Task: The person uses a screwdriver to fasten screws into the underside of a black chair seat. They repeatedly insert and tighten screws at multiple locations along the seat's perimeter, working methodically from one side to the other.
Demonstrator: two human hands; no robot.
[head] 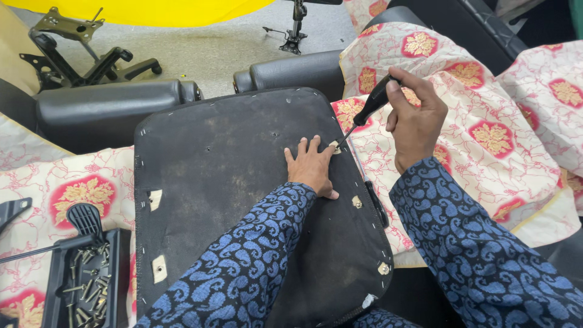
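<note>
While I watch through the head camera, a black tray of screws (85,288) sits at the far left on a red-and-cream patterned cloth (79,188), a black plastic handle (85,220) resting against its top edge. Next comes a black chair seat base (243,200), lying underside up, its fabric stapled round the rim, with small bare wooden patches showing at the mounting holes. My left hand (313,167) presses flat on the seat base near its right edge, fingers spread, the fingertips beside one wooden patch. Just right of it, my right hand (416,118) is closed round the black handle of a screwdriver (364,112), fingers wrapped tight, thumb on top. Its shaft slants down and left, the tip at the patch. Behind, black padded armrests (109,100) lie on the floor.
</note>
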